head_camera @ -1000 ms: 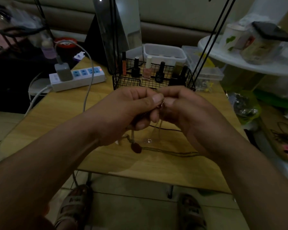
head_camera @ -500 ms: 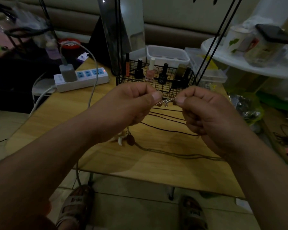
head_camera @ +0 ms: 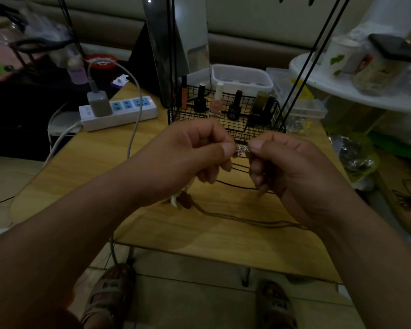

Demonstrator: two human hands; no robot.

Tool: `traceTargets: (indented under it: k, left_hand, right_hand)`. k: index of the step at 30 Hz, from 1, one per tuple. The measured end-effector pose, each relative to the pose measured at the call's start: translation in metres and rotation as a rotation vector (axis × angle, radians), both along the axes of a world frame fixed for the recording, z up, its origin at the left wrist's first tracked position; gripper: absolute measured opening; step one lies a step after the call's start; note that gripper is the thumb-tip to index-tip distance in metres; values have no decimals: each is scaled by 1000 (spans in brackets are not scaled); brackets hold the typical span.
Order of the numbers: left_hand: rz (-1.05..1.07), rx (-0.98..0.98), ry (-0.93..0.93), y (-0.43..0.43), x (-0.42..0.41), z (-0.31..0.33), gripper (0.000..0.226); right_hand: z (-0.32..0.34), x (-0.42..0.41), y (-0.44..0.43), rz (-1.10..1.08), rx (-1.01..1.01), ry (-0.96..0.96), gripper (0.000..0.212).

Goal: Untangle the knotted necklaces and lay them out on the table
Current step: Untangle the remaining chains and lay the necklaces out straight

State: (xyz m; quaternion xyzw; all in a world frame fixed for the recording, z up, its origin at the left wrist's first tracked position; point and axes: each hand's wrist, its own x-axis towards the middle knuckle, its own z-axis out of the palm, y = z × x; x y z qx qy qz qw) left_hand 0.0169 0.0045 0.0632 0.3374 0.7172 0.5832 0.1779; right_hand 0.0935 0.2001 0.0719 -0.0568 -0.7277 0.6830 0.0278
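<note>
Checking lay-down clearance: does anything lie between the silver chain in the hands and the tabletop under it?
Yes. Under the thin silver chain, pinched between left hand and right hand, thin black cords, a brown braided cord and a dark pendant lie on the wooden table.

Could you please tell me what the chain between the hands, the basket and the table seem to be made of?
Chain: probably silvery metal, it glints. Basket: black-coated wire, an open grid. Table: light wood or wood-look laminate, grain streaks show; which, I cannot tell.
</note>
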Motion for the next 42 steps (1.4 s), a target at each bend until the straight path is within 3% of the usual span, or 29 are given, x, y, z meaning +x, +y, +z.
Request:
traceTargets:
  k: [4,7,16,21,26,29,32,37,42]
  left_hand:
    - [4,8,-33,2,0,-3,17]
    - [0,24,-51,4,2,-2,14]
    - [93,-43,333,8,8,-10,5]
    - [132,-41,353,6,9,-11,6]
    - [255,-154,516,5,7,-15,17]
    - [286,-163,589,6,8,-14,8]
    - [277,-146,529,8,8,-13,5]
    - [191,-1,153,11,8,-8,8]
    - [122,-22,16,10,7,-6,12]
  right_hand:
    - [1,0,-5,4,-177,-36,19]
    - [1,-1,-7,-10,-201,-43,19]
    - [-3,0,-6,-3,-105,-34,19]
    - [-3,1,-5,-17,-39,-38,19]
    - [-4,1,-6,-38,33,-46,17]
    - [-7,-1,-6,-54,100,-43,19]
    - [-8,-2,-6,-55,126,-37,19]
    - [-4,-2,-5,26,109,-7,16]
    - [-5,-1,0,27,275,77,4]
